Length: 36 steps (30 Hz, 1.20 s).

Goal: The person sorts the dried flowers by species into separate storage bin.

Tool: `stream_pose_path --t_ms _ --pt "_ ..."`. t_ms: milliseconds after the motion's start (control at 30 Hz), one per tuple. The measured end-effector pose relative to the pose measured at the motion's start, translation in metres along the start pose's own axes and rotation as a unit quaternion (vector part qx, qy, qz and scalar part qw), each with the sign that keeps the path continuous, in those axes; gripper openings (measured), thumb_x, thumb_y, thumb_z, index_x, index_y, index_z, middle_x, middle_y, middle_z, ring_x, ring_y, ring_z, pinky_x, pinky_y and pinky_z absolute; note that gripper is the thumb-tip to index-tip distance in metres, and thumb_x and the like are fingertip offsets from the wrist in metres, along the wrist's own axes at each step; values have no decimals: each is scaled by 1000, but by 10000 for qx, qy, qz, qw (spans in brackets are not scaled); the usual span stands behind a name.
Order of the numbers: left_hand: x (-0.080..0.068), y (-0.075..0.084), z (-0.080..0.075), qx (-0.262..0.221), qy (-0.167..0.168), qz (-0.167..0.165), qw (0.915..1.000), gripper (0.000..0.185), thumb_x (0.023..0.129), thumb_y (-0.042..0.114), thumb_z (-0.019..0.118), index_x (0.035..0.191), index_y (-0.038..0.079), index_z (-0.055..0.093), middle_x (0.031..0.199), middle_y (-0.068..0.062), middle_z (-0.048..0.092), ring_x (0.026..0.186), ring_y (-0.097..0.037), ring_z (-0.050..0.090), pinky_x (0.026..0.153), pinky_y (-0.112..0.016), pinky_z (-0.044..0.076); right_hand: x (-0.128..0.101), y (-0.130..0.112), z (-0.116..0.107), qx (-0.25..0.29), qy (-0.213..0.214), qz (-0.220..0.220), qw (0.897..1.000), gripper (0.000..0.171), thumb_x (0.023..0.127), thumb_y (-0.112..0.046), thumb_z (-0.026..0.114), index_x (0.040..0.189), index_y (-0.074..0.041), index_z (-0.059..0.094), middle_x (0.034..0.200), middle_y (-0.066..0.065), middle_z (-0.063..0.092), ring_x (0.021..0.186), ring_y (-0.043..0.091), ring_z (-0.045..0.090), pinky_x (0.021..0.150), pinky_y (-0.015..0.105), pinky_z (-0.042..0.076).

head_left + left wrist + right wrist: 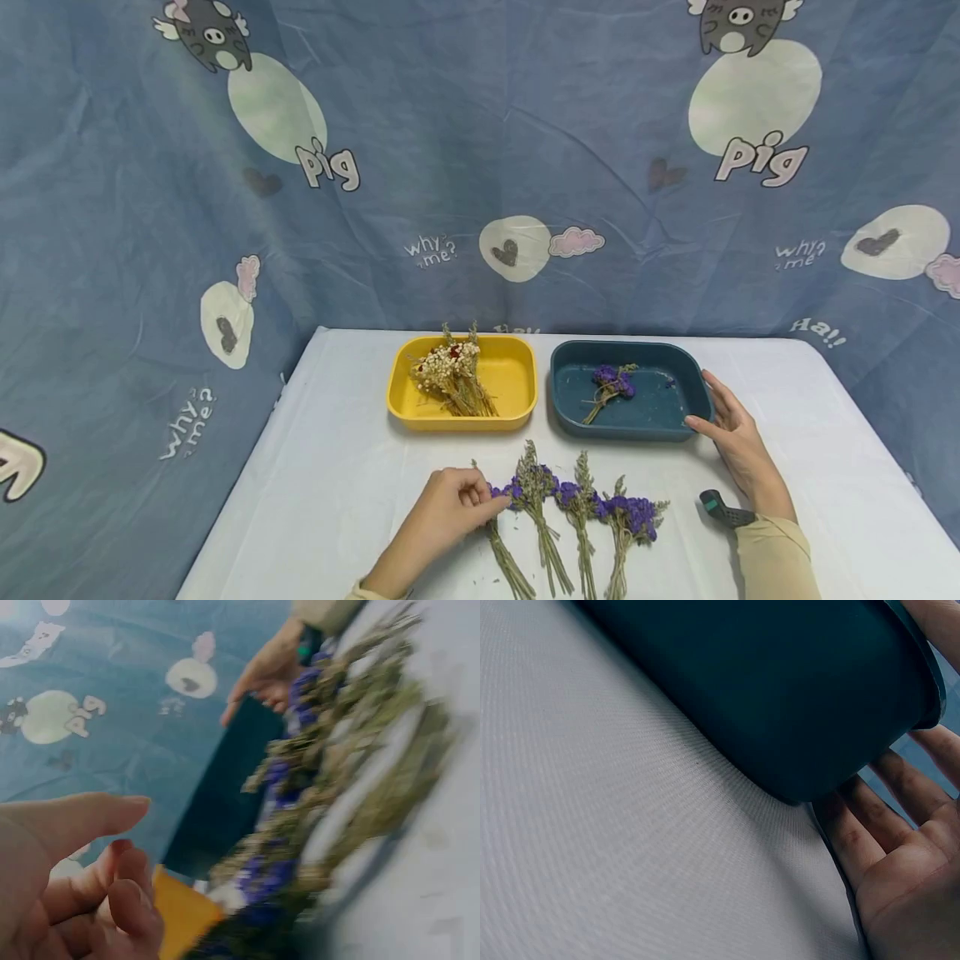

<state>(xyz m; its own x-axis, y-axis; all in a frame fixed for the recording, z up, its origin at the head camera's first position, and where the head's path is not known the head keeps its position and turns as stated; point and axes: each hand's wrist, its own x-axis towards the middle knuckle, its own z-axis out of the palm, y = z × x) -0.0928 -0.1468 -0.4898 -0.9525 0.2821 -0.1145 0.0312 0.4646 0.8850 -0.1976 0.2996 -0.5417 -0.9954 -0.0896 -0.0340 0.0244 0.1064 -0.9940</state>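
Several bunches of dried purple flowers [636,517] with thin green stems lie in a row on the white table. My left hand [456,500] is over the leftmost bunch [504,552], hiding part of its top. In the left wrist view, the left hand's thumb and curled fingers [135,900] stand apart with nothing between them. My right hand [738,437] grips the right end of a dark teal box [626,432], its thumb at the rim and its fingers along the end wall. Inside the box lies a small purple flower sprig [611,385].
A yellow box [465,423] stands left of the teal one and holds a bunch of cream and red dried flowers [453,375]. Small crumbs lie among the stems. Behind the white table [330,467] hangs a blue printed cloth [480,167].
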Motion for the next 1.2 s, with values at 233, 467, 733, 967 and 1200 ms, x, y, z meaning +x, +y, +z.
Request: stream_pose_path --t_ms 233,467,733,967,1200 --pt "-23 -23 19 124 -392 -797 9960 50 93 45 75 56 12 72 46 9 60 34 -3 47 45 -26 54 0 0 1 6 -7 -10 10000 87 100 -6 66 167 -33 17 176 9 4 161 21 16 112 4 37" --pt "-27 -35 21 916 473 -714 9921 39 87 42 81 57 19 71 46 11 52 42 -8 48 47 -22 46 0 -1 1 -55 -4 47 10000 87 100 -8 66 167 -34 16 176 9 2 163 31 6 116 6 33" --pt "-25 -42 10 251 498 -762 9955 24 86 30 83 77 12 72 69 5 69 55 -9 61 52 -23 53 -1 -2 1 -67 20 18 10000 87 100 -8 66 167 -33 16 176 10 6 161 23 16 110 3 37" --pt "-24 -48 4 -554 522 -999 9921 22 86 23 84 88 4 75 72 -1 73 51 -12 64 46 -27 58 -1 -2 1 -66 36 -19 10000 87 100 -7 66 167 -32 17 176 11 7 159 19 20 113 4 36" --pt "-23 -52 -5 -962 391 -1130 9882 23 87 22 84 92 1 75 71 -1 73 52 -9 62 49 -27 60 -1 -1 1 -29 17 -117 9999 86 100 -5 66 167 -31 18 176 11 9 154 11 26 111 3 37"
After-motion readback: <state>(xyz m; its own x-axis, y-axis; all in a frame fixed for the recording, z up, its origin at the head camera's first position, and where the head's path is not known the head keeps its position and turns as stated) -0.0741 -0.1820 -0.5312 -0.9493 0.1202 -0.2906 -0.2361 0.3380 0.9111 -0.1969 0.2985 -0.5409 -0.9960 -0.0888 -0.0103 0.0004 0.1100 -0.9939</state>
